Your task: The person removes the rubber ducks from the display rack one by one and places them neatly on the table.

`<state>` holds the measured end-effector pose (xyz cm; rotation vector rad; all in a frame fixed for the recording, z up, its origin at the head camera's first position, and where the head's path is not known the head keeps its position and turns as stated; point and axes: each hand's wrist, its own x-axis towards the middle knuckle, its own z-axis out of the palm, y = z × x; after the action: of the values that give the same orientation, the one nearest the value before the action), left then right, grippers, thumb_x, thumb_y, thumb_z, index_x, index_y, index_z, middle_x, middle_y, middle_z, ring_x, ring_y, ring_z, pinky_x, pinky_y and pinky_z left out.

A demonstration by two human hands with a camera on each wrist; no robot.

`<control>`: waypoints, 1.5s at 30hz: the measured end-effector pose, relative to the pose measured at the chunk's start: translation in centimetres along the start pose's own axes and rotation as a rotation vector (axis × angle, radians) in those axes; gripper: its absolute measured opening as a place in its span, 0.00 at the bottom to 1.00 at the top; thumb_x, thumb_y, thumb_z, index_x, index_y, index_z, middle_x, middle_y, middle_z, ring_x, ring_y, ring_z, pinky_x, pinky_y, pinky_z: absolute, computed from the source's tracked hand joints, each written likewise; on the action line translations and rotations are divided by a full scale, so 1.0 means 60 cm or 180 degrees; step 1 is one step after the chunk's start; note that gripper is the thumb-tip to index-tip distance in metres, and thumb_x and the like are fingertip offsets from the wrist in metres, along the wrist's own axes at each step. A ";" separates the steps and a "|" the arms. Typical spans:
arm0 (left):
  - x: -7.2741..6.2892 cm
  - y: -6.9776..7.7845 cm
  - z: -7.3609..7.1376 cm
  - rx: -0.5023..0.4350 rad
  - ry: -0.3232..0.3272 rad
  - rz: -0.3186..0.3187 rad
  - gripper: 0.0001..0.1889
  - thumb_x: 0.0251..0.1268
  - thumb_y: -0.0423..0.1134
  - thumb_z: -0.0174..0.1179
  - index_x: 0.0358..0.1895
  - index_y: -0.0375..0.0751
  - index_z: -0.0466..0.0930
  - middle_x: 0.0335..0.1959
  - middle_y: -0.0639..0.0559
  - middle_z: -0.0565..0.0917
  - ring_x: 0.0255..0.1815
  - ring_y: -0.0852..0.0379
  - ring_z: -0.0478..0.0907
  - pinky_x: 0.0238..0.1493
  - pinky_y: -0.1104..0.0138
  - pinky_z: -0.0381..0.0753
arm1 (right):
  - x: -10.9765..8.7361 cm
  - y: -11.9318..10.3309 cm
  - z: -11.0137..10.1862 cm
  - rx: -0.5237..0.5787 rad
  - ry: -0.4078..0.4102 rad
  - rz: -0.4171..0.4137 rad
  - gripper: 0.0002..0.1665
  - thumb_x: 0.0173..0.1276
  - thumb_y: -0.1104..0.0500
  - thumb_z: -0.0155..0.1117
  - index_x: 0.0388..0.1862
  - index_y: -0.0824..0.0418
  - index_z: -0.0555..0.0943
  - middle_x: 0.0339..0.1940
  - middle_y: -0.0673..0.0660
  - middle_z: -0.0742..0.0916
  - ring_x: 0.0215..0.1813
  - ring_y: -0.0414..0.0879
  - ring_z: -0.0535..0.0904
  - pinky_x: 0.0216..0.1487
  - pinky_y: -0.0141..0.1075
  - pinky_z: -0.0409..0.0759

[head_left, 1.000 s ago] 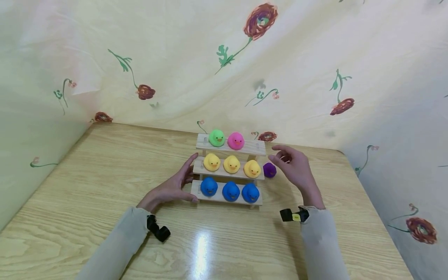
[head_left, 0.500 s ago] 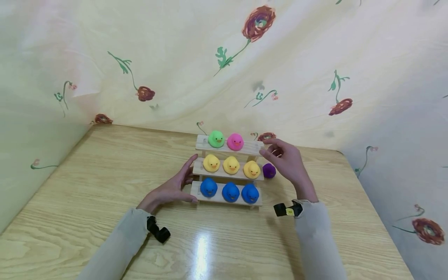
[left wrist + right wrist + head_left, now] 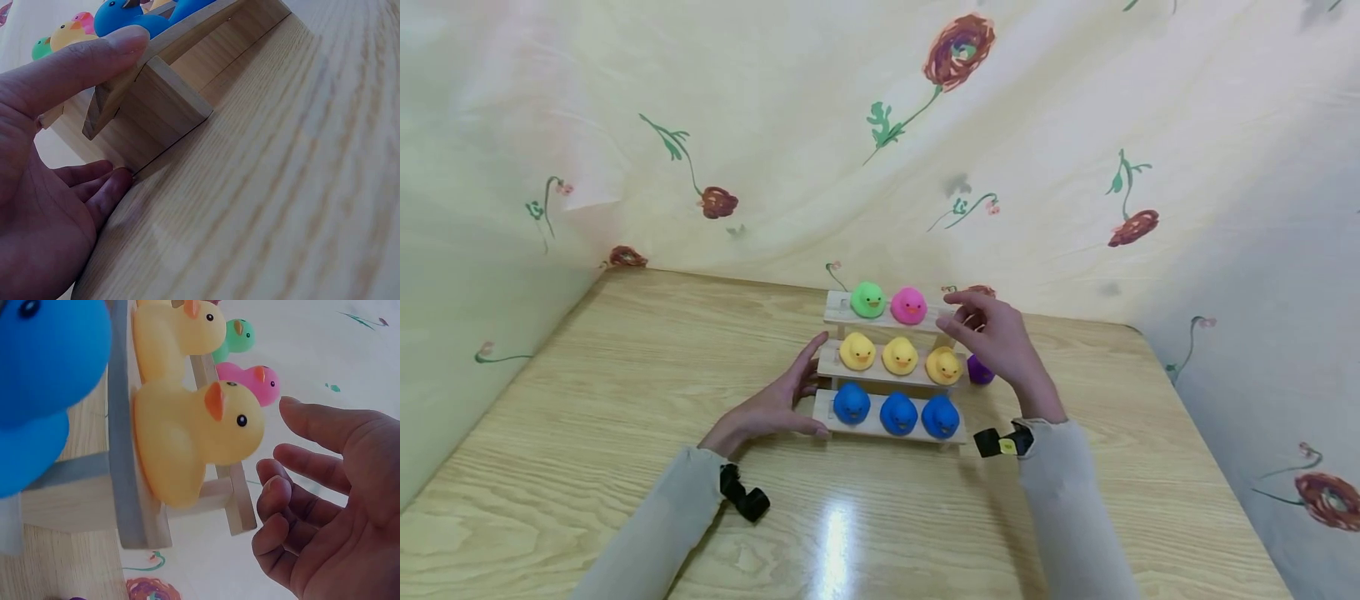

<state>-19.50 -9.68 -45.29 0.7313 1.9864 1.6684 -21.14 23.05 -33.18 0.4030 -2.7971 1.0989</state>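
Observation:
A three-tier wooden rack (image 3: 822, 362) carries rubber ducks. Its top shelf has a green duck (image 3: 868, 301) and a pink duck (image 3: 909, 307); three yellow ducks (image 3: 900, 357) line the middle, and three blue ducks (image 3: 898, 414) the bottom. My left hand (image 3: 767, 408) holds the rack's left side; in the left wrist view its thumb rests on the bottom shelf and its fingers touch the side board (image 3: 150, 112). Over the top shelf's right end is my right hand (image 3: 1000, 340), fingers loosely bent, nothing in them. It partly hides a purple duck (image 3: 980, 372).
The rack stands on a wood-grain table (image 3: 737, 325), towards its back edge. Flowered cloth (image 3: 797, 150) hangs behind and at both sides. The purple duck is on the right, close to the middle shelf's end.
My right hand has moved left, from right of the rack to over the top shelf's right end, and now covers part of the purple duck. The left hand has stayed on the rack.

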 end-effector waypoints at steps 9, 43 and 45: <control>-0.001 0.003 0.002 -0.0001 0.0030 -0.0082 0.68 0.50 0.37 0.78 0.80 0.70 0.28 0.82 0.35 0.47 0.81 0.34 0.51 0.80 0.41 0.54 | 0.014 -0.013 0.004 -0.0040 -0.0048 0.0004 0.25 0.70 0.54 0.67 0.62 0.62 0.79 0.39 0.61 0.84 0.39 0.52 0.80 0.41 0.34 0.80; 0.002 0.001 0.001 0.0024 0.0019 0.0001 0.69 0.51 0.37 0.78 0.81 0.64 0.26 0.81 0.33 0.47 0.81 0.33 0.51 0.79 0.39 0.54 | 0.043 -0.042 0.023 -0.0135 -0.0409 0.0109 0.30 0.68 0.53 0.70 0.67 0.60 0.77 0.27 0.55 0.80 0.30 0.48 0.73 0.30 0.32 0.72; 0.002 0.001 0.001 0.0014 0.0016 0.0004 0.69 0.51 0.37 0.78 0.81 0.63 0.26 0.81 0.33 0.48 0.81 0.33 0.51 0.79 0.40 0.54 | 0.043 -0.042 0.024 -0.0140 -0.0411 0.0100 0.30 0.68 0.53 0.70 0.66 0.60 0.77 0.27 0.55 0.80 0.29 0.47 0.73 0.30 0.32 0.72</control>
<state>-19.55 -9.52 -45.23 0.7308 1.9938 1.6687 -22.93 19.78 -32.07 0.4422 -2.9436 1.0516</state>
